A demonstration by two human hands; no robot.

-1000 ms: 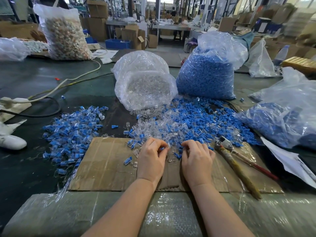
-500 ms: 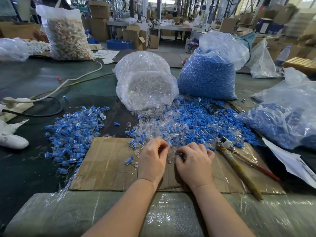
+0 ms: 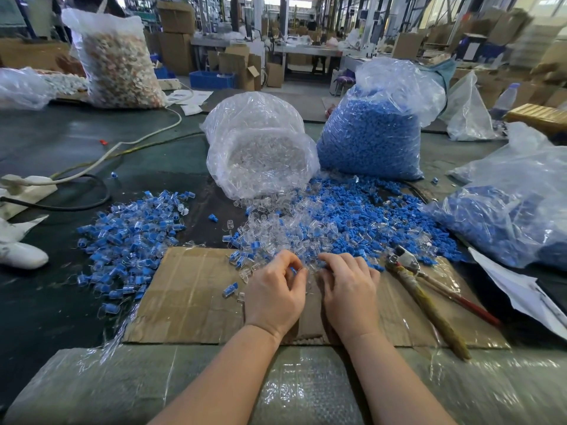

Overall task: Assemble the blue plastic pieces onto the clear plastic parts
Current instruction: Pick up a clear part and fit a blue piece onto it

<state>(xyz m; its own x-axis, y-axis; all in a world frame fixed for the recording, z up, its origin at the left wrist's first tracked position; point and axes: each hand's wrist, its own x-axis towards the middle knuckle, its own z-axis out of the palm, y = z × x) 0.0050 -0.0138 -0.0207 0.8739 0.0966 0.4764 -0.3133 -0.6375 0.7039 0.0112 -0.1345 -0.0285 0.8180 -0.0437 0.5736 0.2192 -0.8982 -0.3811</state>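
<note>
Two hands work at the near edge of the loose heap (image 3: 322,228) of blue and clear parts. Our left hand (image 3: 276,289) pinches a blue piece (image 3: 293,269); our right hand (image 3: 349,286) curls into the heap, and we cannot tell what it holds. We judge a piece could slip or seat crooked, since the parts are small and slick. Pliers (image 3: 429,302) lie just right on the cardboard (image 3: 190,296); finished parts (image 3: 129,237) sit left.
</note>
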